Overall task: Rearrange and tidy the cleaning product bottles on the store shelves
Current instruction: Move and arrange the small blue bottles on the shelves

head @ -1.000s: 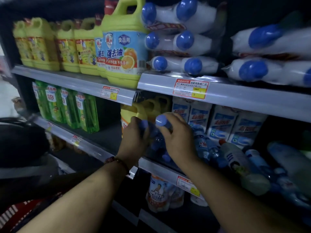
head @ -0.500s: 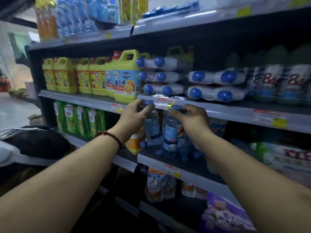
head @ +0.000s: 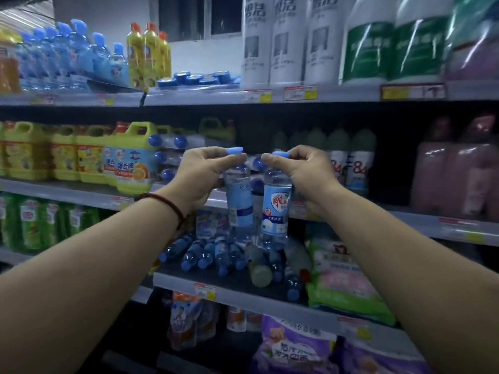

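Observation:
My left hand (head: 205, 174) grips a clear blue-capped bottle (head: 239, 201) by its neck, holding it upright in front of the middle shelf. Beside it my right hand (head: 302, 171) grips a second clear blue bottle (head: 276, 206) with a blue and white label, also at the cap. The two bottles hang side by side, nearly touching. Below them, several matching blue-capped bottles (head: 210, 252) lie tumbled on the lower shelf (head: 216, 288).
Upright blue bottles (head: 73, 58) and yellow bottles (head: 148, 52) stand on the top shelf (head: 189, 94), with white jugs (head: 286, 41) to the right. Yellow jugs (head: 129, 157) fill the middle shelf at left. Green bottles (head: 32, 222) sit lower left, bagged refills (head: 348, 282) lower right.
Both hands have lifted their bottles up off the lower shelf to the height of the middle shelf, and my view has tilted upward so the top shelf shows.

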Demonstrator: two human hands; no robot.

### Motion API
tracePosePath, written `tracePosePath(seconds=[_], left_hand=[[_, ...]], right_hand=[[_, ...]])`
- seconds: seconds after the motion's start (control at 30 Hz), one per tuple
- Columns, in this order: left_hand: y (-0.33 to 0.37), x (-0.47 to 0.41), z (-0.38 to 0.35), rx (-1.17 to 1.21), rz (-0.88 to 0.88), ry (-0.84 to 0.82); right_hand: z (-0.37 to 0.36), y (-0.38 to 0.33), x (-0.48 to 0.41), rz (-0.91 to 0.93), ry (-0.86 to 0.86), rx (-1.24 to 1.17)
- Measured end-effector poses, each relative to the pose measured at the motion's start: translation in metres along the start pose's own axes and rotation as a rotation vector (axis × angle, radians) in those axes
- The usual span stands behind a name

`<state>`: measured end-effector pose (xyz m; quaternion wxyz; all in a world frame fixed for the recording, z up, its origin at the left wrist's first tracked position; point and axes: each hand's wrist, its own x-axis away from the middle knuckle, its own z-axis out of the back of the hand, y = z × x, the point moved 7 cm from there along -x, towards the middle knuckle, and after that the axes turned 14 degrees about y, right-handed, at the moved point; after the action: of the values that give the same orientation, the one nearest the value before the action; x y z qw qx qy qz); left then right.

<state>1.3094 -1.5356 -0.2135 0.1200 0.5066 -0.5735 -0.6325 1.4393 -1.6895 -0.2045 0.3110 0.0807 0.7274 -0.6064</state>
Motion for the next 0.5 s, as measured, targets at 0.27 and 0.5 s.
tracePosePath(seconds=[0.27, 0.5], left_hand=[[0.02, -0.022, -0.082, 0.06, -0.067, 0.077], [0.02, -0.043, -0.169, 0.2, 0.011, 0.018]], right_hand=[[0.092, -0.026, -0.047, 0.026, 0.244, 0.073], [0.154, -0.044, -0.094, 0.152, 0.449, 0.236]])
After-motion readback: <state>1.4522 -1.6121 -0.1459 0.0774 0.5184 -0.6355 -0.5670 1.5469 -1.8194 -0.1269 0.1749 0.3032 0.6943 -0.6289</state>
